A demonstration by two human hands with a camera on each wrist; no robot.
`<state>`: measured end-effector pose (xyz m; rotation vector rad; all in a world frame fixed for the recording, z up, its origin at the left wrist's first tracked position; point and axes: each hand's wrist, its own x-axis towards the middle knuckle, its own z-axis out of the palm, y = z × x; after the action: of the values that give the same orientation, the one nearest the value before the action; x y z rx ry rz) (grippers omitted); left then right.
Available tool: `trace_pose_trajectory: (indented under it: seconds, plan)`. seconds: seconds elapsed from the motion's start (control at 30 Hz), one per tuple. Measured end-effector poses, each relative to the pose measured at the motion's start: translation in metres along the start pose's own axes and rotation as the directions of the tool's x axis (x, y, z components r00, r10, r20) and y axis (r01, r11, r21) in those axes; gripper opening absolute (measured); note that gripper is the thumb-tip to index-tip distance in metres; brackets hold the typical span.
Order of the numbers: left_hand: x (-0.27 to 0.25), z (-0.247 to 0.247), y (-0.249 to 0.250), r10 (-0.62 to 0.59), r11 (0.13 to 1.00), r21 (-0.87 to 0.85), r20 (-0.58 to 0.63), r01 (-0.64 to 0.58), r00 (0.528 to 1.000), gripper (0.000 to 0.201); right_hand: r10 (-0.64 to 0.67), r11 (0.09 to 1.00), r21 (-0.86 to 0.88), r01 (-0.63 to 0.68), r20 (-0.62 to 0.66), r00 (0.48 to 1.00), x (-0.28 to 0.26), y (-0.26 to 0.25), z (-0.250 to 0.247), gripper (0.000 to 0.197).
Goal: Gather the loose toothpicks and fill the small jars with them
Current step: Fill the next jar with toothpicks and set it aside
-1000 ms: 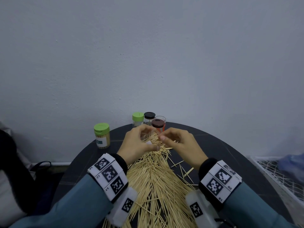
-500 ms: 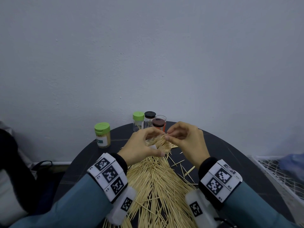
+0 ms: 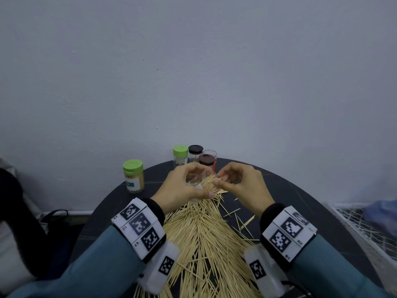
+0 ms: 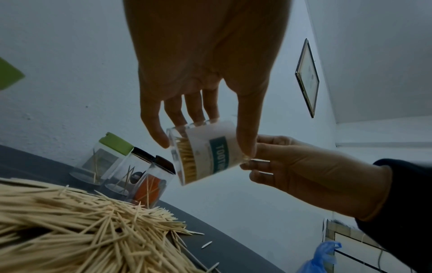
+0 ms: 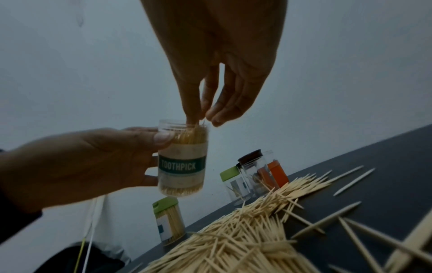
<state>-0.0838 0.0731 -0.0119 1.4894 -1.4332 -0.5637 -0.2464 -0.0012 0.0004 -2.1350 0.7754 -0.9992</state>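
A capped green-lidded jar (image 3: 133,179), packed with picks, stood at the far left of the dark round table (image 3: 300,203), apart from the rest. Just right of it, the left hand (image 3: 180,188) held an open clear jar (image 5: 182,158) labelled "TOOTHPICK" above the table, thumb and fingers curled round its wall, the mouth turned toward the other hand. The jar looked nearly full. Behind it, at the table's back edge, a second green-lidded jar (image 3: 180,154), a black-lidded jar (image 3: 195,152) and a brown-lidded jar (image 3: 206,161) stood bunched together, with an orange container behind them; each clear one held only a few stray picks.

The right hand (image 3: 238,183) met the held jar's mouth, its thumb and forefinger pressed together on what looked like a few picks being fed in; how many could not be told, and the remaining fingers hung loosely curled beside them.

Below both hands the pile (image 3: 204,239) of loose toothpicks still covered the middle of the table, with singles scattered to the right.

Most of the task appeared to remain. The risk lay in the crowded jar: fresh picks could catch on the tips already inside, splay and drop back onto the pile, and a tilted jar could spill its load if the left hand slackened.
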Motion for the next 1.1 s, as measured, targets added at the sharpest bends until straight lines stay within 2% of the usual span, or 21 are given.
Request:
trace_pose_trajectory:
  seconds: [0.1,0.27,0.47,0.63,0.83,0.93,1.03,1.1]
  plan:
    - [0.0006,-0.0004,-0.0021,-0.003,1.0,0.012,-0.017,0.003,1.0,0.055,0.021,1.0,-0.018,-0.021,0.048,0.999,-0.0001,0.0,0.0016,0.013]
    - [-0.0001,-0.0011,-0.0016,-0.001,0.999,0.039,-0.035,0.002,0.999,0.053,0.031,0.997,-0.073,-0.026,0.079,0.996,0.0014,0.0002,0.0013,0.025]
    - [-0.0008,-0.0007,0.0002,-0.014,0.999,0.04,-0.01,0.015,1.0,0.053,-0.006,0.995,-0.097,0.012,0.059,0.998,0.002,0.001,0.0003,0.014]
    - [-0.0018,0.0,0.0009,-0.02,0.999,0.049,-0.006,0.02,1.0,0.053,-0.016,0.983,-0.18,0.042,0.145,0.989,0.0019,-0.001,0.0028,0.013]
    - [-0.0054,0.0019,0.0024,-0.009,0.995,0.095,0.079,0.002,0.997,0.054,-0.023,0.98,-0.188,0.062,0.203,0.979,0.0023,0.0006,0.0018,0.007]
    - [-0.0056,0.0028,0.0041,-0.009,0.996,0.088,0.106,0.0,0.994,0.053,-0.037,0.98,-0.189,0.068,0.165,0.986,0.0027,0.0019,-0.0001,0.004]
    - [-0.0046,0.0028,0.0042,-0.013,0.996,0.091,0.092,0.005,0.996,0.055,-0.051,0.976,-0.201,0.08,0.147,0.988,0.0034,0.0012,-0.0011,0.003]
    - [-0.0039,0.0019,0.0023,-0.022,0.996,0.092,0.056,0.017,0.998,0.055,-0.048,0.977,-0.193,0.086,0.196,0.979,0.0041,0.001,-0.0008,0.003]
